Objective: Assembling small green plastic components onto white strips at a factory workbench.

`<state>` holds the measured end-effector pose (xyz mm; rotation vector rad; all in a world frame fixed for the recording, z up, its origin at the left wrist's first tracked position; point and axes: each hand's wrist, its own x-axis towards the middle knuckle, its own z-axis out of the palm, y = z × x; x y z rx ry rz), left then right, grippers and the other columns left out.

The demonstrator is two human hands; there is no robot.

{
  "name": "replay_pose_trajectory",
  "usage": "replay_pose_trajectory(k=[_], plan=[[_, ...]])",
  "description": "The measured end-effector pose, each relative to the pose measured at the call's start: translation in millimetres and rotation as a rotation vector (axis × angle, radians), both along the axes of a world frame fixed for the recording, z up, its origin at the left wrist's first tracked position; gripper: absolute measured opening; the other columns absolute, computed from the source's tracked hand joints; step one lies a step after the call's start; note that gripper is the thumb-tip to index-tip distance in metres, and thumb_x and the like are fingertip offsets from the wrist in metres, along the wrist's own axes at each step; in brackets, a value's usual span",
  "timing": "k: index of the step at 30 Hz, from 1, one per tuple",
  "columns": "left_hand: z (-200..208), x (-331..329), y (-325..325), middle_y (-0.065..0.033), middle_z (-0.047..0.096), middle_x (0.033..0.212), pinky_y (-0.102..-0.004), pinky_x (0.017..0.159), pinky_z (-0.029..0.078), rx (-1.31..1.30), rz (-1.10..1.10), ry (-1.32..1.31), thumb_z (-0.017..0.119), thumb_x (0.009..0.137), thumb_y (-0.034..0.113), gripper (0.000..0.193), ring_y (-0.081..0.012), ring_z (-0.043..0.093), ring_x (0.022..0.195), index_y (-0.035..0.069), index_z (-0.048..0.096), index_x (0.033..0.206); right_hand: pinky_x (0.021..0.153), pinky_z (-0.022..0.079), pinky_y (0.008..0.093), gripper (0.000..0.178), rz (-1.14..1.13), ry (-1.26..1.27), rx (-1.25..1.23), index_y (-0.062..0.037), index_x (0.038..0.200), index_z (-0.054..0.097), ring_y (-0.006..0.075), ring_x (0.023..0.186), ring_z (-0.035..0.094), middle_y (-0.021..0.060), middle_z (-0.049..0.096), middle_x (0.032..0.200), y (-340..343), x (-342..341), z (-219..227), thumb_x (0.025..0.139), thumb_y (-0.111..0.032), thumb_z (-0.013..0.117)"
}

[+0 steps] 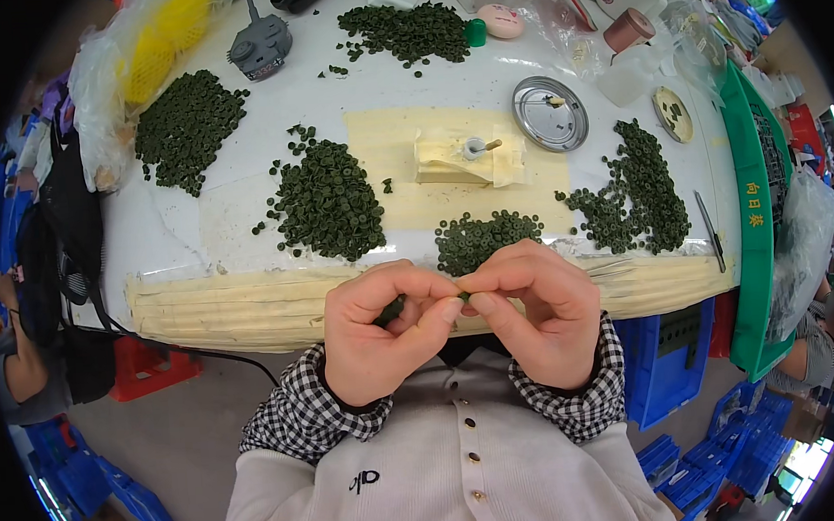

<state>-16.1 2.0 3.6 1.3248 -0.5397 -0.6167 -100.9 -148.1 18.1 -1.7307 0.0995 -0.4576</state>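
Both hands meet above the table's near edge. My left hand (382, 321) and my right hand (538, 311) each pinch, fingertips together, on one small dark green part (464, 297), mostly hidden by the fingers. Within the curled fingers of my left hand sits another dark green piece (389, 311), its shape only partly visible. Just beyond the right hand's knuckles lies a pile of small green ring-shaped parts (482, 241). A larger heap of green wheel-like parts (327, 201) spreads farther left.
A taped block with a small peg (459, 157) stands mid-table. Around it lie other green heaps (189, 131), a round metal lid (550, 113), a grey model turret (260, 47) and a slim pen-like tool (709, 231). A green tray (754, 243) borders the right side.
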Motion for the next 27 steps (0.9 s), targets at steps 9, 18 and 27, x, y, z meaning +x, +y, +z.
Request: replay_pose_trajectory(k=[9,18,27], plan=[[3,11,7,0.0026,0.042,0.055,-0.0207,0.043,0.028,0.096,0.01,-0.571,0.069,0.073,-0.003,0.018,-0.0064,0.037,0.046,0.004,0.067,0.089,0.064,0.051,0.0254,0.017,-0.025,-0.062,-0.236,0.0003,0.091,0.067,0.0188,0.072,0.063,0.011,0.064,0.083,-1,1,3,0.075,0.006,0.066],[1,12,9,-0.0011,0.044,0.054,-0.024,0.04,0.034,0.072,0.032,-0.877,0.071,0.067,-0.007,0.026,-0.0115,0.044,0.044,0.004,0.065,0.089,0.065,0.052,0.0271,0.02,0.031,-0.092,-0.252,-0.0006,0.09,0.067,0.021,0.077,0.065,0.0109,0.066,0.087,-3,-3,4,0.072,0.009,0.065],[8,18,13,-0.0004,0.042,0.057,-0.0222,0.043,0.028,0.309,0.263,-0.689,0.069,0.073,-0.003,0.013,-0.0075,0.033,0.045,0.0,0.066,0.085,0.065,0.05,0.0278,0.019,-0.211,-0.074,-0.33,0.001,0.088,0.066,0.0218,0.074,0.063,0.0112,0.066,0.084,-12,-2,8,0.071,0.01,0.066]])
